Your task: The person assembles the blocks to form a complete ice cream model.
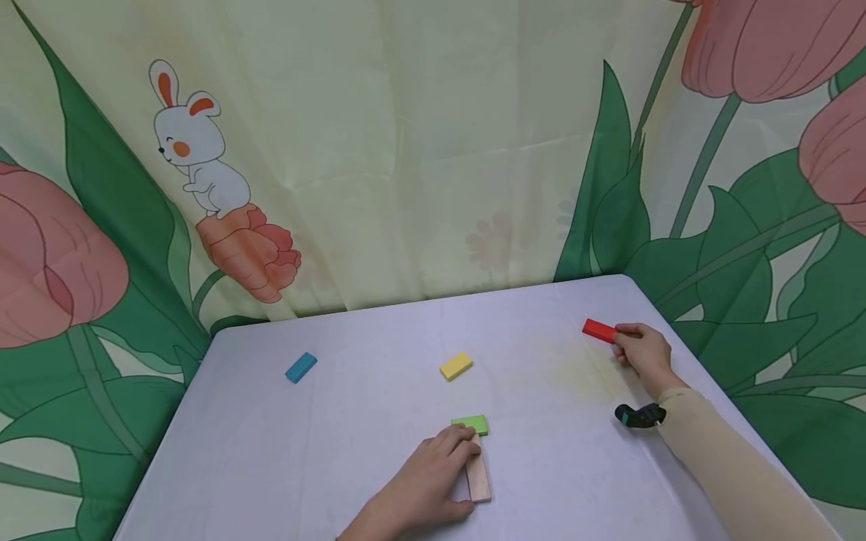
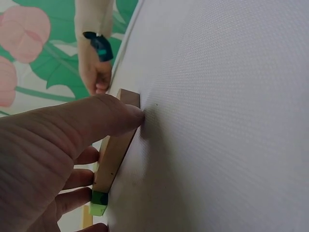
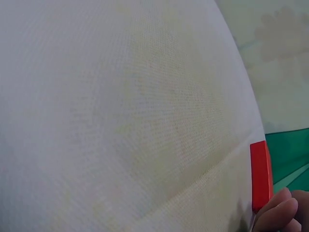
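My right hand (image 1: 644, 352) pinches one end of a red block (image 1: 598, 330) at the far right of the table; in the right wrist view its fingertips grip the red block's (image 3: 261, 175) lower end. At the front middle, my left hand (image 1: 433, 473) rests over a plain wooden block (image 1: 478, 477). Its fingers lie on the block's far part and reach a green block (image 1: 479, 423) set across that end. In the left wrist view, the thumb crosses in front of the wooden block (image 2: 116, 157), its tip right beside the white cloth.
A yellow block (image 1: 456, 366) lies farther back in the middle, and a blue block (image 1: 301, 367) at the back left. White cloth covers the table (image 1: 271, 458). Behind its far edge hangs a curtain (image 1: 406, 150) printed with tulips and a rabbit.
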{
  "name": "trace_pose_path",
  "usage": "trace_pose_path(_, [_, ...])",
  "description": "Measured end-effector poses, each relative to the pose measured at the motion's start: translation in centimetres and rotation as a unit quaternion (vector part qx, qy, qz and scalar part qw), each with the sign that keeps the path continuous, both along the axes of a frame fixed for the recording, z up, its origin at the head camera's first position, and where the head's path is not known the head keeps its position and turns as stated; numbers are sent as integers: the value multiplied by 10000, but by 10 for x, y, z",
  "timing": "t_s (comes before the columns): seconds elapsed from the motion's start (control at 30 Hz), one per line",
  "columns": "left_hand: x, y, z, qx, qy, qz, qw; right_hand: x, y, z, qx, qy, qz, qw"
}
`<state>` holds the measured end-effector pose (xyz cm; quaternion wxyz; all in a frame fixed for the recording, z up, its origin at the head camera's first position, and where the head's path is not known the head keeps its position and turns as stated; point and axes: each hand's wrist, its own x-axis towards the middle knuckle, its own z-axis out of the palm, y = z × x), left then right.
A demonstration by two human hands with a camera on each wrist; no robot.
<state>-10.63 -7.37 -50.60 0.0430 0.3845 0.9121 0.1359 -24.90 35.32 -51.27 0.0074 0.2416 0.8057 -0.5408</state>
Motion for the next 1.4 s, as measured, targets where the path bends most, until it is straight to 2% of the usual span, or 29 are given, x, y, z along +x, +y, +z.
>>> trace_pose_path(0.27, [0,1,3,-25,58,2,10000,3,-3,1,-24,55,149,9999])
trace_pose_path(0.6, [0,1,6,-113,-83,74,9999,6,-10,1,43,39,342,9994])
trace_pose_path(1.07, [1,1,7,-97,-13,25,9999,13,-20,0,-48,79,469,9989])
trace_pose_path(1.4, [1,1,5,-73,-62,39,9999,16,-29,0,217,308,681,9970])
